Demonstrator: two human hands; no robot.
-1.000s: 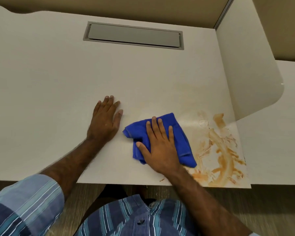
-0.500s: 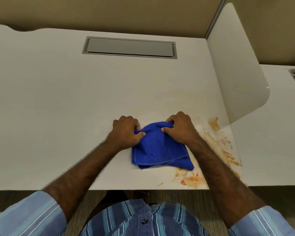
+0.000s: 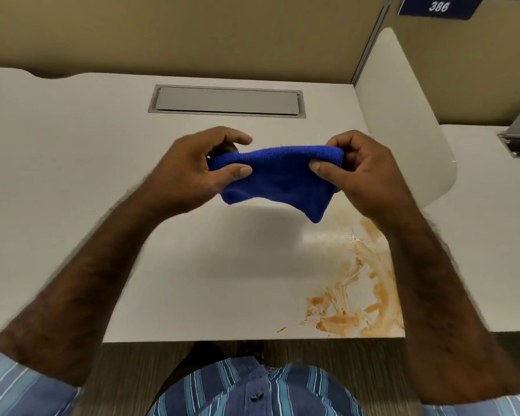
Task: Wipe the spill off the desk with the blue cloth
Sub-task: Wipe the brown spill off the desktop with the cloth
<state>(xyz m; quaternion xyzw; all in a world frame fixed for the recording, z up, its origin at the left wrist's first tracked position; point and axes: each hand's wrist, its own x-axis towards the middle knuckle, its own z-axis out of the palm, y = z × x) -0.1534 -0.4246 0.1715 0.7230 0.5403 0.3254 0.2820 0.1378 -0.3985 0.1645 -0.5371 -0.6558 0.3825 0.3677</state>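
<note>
The blue cloth (image 3: 278, 178) hangs in the air above the white desk (image 3: 102, 205), stretched between both hands. My left hand (image 3: 189, 169) pinches its left end between thumb and fingers. My right hand (image 3: 364, 169) pinches the right end the same way. An orange-brown smeared spill (image 3: 364, 295) covers the desk's near right corner, below and right of the cloth; my right forearm hides part of it. A small orange fleck (image 3: 281, 329) lies by the front edge.
A grey cable flap (image 3: 227, 100) is set into the desk at the back. A white rounded divider panel (image 3: 409, 130) stands along the right side, with a neighbouring desk (image 3: 493, 235) beyond it. Tan partition walls rise behind.
A second ago my right hand pressed the cloth flat on the desk and my left hand lay beside it. Both hands then took hold of the cloth and lifted it off the surface.
</note>
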